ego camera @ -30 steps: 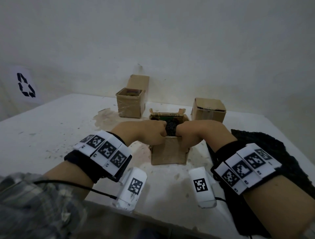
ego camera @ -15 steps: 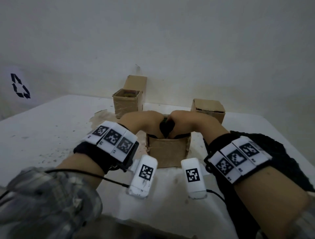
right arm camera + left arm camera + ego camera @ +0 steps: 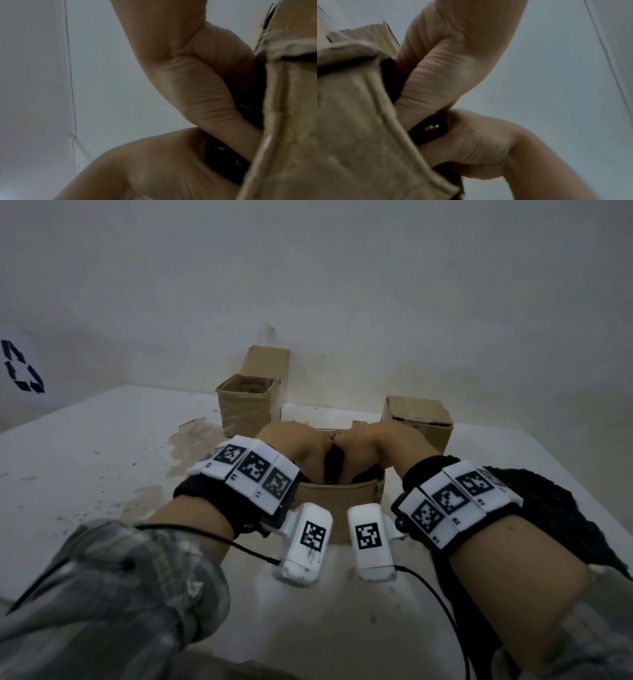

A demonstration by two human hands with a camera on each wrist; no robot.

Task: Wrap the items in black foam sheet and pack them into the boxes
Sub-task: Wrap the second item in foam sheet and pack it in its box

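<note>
Three cardboard boxes are standing on the table (image 3: pixel 102 474), and the work is centring on the nearest one, the box (image 3: pixel 334 501) between the wrists. A bundle (image 3: pixel 334 465) wrapped in black foam is sitting inside its open top, showing only as a dark strip between the two hands. The left hand (image 3: pixel 301 450) and the right hand (image 3: pixel 363 446) are both reaching down into the box from above, knuckles meeting over the middle. The left wrist view is showing the left thumb (image 3: pixel 436 75) pressing along the foam against the box wall; the right wrist view is showing much the same on the other side. The fingers themselves are hidden inside the box, so I cannot tell whether they are curling round the bundle or pushing it flat.

Judging by this, the wrapping of this item is done and the packing of it is nearly done: the bundle is going down below the rim, and the flaps are not yet closed. A small coppery glint (image 3: pixel 431 127) is peeking through a gap in the foam, so the wrap may be sitting loose there.

The near box is soft, worn brown card with a rounded, slightly crushed rim. Behind it, the left box (image 3: pixel 245 407) is standing open with a raised flap, criss-crossed with glossy tape, something pale lying inside. The right box (image 3: pixel 416 419) is looking closed. More spare foam (image 3: pixel 548 518), dark and coarse-textured, is lying crumpled at the right. The table is white, scuffed and stained.
</note>
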